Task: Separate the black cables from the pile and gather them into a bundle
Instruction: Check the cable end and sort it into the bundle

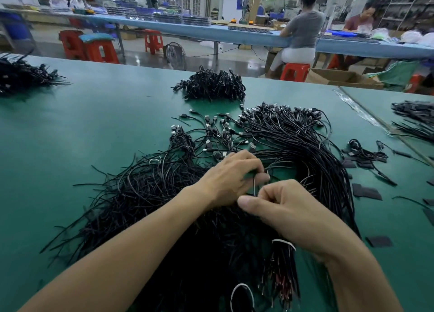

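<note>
With our left grip (231, 178) and right grip (288, 210) pinching one cable (254, 187), we risk dragging tangled neighbours from the pile (152, 189).

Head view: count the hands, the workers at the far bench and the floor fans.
Hands: 2, left hand and right hand, both pinching a black cable
Workers at the far bench: 2, worker in grey, worker in red
Floor fans: 1
Total: 5

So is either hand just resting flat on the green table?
No, the left hand and right hand both pinch a thin black cable over the pile.
</note>
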Available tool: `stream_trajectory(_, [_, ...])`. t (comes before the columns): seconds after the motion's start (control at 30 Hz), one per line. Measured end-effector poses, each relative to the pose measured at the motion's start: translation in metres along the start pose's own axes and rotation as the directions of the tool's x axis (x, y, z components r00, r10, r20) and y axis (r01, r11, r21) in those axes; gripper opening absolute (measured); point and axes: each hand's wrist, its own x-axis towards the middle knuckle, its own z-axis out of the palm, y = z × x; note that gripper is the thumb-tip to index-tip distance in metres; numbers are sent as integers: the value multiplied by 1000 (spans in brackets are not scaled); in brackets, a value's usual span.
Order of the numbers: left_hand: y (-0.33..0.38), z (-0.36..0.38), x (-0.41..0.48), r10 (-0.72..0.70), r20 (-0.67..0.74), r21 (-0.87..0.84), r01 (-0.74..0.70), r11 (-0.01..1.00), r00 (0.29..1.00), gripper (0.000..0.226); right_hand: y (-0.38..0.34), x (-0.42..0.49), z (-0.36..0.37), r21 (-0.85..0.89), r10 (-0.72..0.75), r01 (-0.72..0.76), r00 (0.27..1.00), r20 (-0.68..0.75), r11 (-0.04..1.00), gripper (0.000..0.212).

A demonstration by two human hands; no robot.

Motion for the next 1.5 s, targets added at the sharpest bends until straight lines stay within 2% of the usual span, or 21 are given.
stream_trajectory(0.1, [-3, -1, -7, 68, -263, -81, -92, 992, 963, 48, 8, 1, -9, -69, 139, -139, 990, -5, 988, 46])
stream_trajectory(0.2, [0, -1, -15, 16, -344, -145, -70, 987, 939, 58, 15, -1, -14, -137, 224, -228, 974, -45, 964, 43])
stream_trajectory(0.27, [4, -3, -22, 1, -374, -173, -71, 982, 928, 61, 13, -4, -16, -131, 191, -193, 981, -28, 973, 30])
stream_trajectory(0.33, [8, -8, -31, 43, -346, -182, -112, 977, 937, 57, 9, -7, -18, -110, 91, -85, 994, 53, 990, 15])
stream_trajectory(0.4, [16, -12, -39, 90, -253, -180, -139, 974, 963, 53, 3, -10, -16, 61, -13, 2, 986, 168, 998, 19])
stream_trajectory(0.47, [21, -15, -46, 110, -230, -216, -161, 963, 967, 49, -4, -11, -14, 207, -66, 26, 979, 192, 978, 28])
stream_trajectory(0.57, [18, -20, -58, 110, -391, -256, -223, 941, 914, 38, -9, -11, -15, 248, -154, 127, 984, 93, 960, 41])
stream_trajectory(0.63, [12, -19, -60, 121, -466, -188, -231, 955, 877, 30, -8, -11, -16, 233, -227, 205, 971, 71, 951, 51])
stream_trajectory(0.7, [7, -11, -54, 83, -455, -93, -140, 986, 887, 25, -9, -13, -17, 204, -287, 257, 948, 138, 945, 51])
stream_trajectory(0.8, [-4, -6, -38, -125, -225, -142, 94, 985, 966, 47, -10, -18, -20, 187, -338, 294, 897, 285, 937, 41])
stream_trajectory(0.87, [-11, -8, -30, -145, -218, -210, 99, 973, 965, 53, -8, -18, -23, 154, -272, 237, 921, 280, 959, 40])
stream_trajectory(0.93, [-9, -12, -27, -178, -362, -377, 32, 926, 915, 50, -4, -17, -25, 80, -174, 161, 961, 214, 984, 43])
stream_trajectory(1.0, [-2, -14, -28, -299, -441, -570, -7, 822, 846, 59, 2, -14, -24, -65, -88, 97, 987, 133, 993, 47])
stream_trajectory(1.07, [7, -20, -36, -327, -530, -566, -40, 823, 782, 63, 7, -11, -24, -176, -4, 13, 999, 53, 984, 45])
stream_trajectory(1.1, [13, -25, -42, -285, -603, -480, -53, 876, 745, 56, 10, -9, -25, -196, 36, -35, 999, -1, 980, 44])
stream_trajectory(1.17, [20, -38, -55, -80, -770, -152, -61, 986, 633, 49, 16, -6, -24, -209, 92, -118, 987, -132, 971, 45])
stream_trajectory(1.2, [24, -43, -60, 39, -820, 5, -62, 998, 572, 48, 17, -5, -24, -216, 120, -163, 972, -200, 963, 47])
stream_trajectory(1.27, [29, -44, -67, 176, -844, 154, -85, 984, 506, 44, 17, -4, -23, -211, 139, -217, 933, -331, 953, 47])
stream_trajectory(1.37, [37, -38, -68, 209, -801, 172, -119, 978, 562, 39, 18, -4, -21, -304, 144, -264, 920, -366, 915, 36])
stream_trajectory(1.43, [42, -36, -67, 184, -693, 191, -69, 979, 697, 44, 11, -5, -19, -515, 132, -276, 945, -298, 812, 17])
stream_trajectory(1.5, [45, -37, -65, 70, -517, 280, 92, 956, 853, 43, 7, -7, -17, -676, 72, -159, 985, -155, 720, 55])
